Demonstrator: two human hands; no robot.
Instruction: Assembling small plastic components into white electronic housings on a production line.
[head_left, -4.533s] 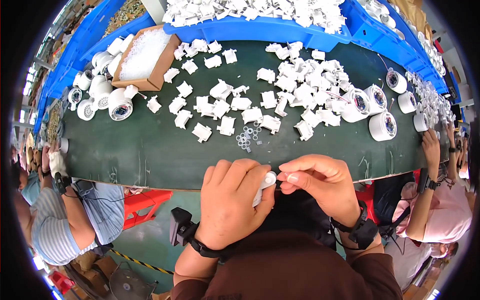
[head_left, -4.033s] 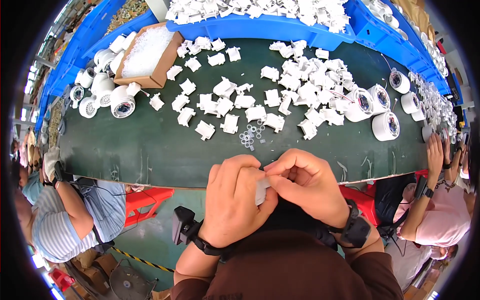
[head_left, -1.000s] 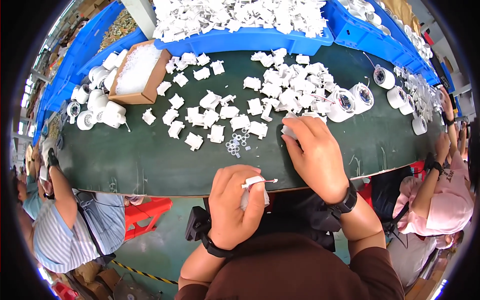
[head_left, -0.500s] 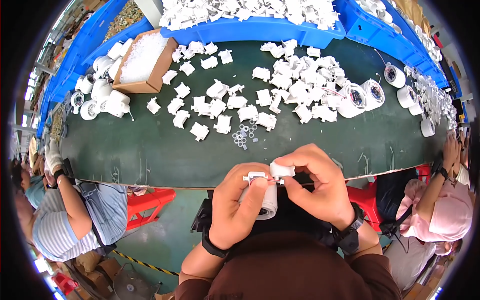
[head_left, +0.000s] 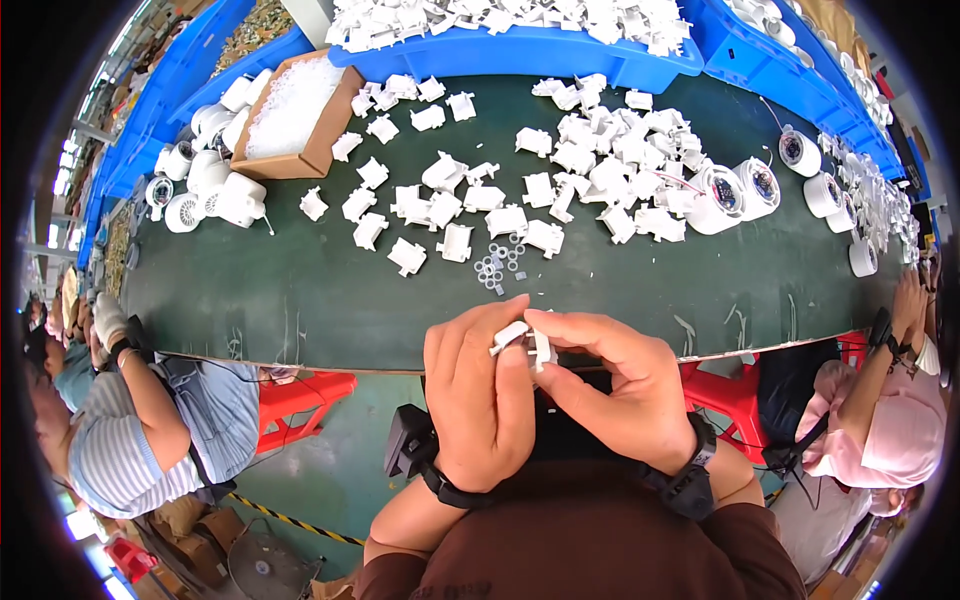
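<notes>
Near the table's front edge, my left hand [head_left: 478, 395] is closed round a white camera housing [head_left: 510, 337]. Only its end piece shows between thumb and fingers; the rest of the body is hidden by the hand. Facing it, my right hand [head_left: 625, 390] pinches a small white plastic bracket [head_left: 542, 350] between thumb and forefinger. The bracket sits edge-on beside the housing's end; whether the two touch I cannot tell. Just beyond my hands lie several small clear-grey rings [head_left: 490, 270] on the green table [head_left: 330, 300].
Loose white brackets [head_left: 610, 165] are scattered across the table, with white dome cameras [head_left: 716, 198] to their right. A cardboard box [head_left: 315, 160] and white housings [head_left: 240, 198] stand left. Blue bins [head_left: 520, 58] line the back. Co-workers sit either side, near red stools [head_left: 305, 405].
The housing has been turned, so its cylinder and red wire no longer show. My right hand has moved left, bringing the bracket closer to my left hand and turning it edge-on.
</notes>
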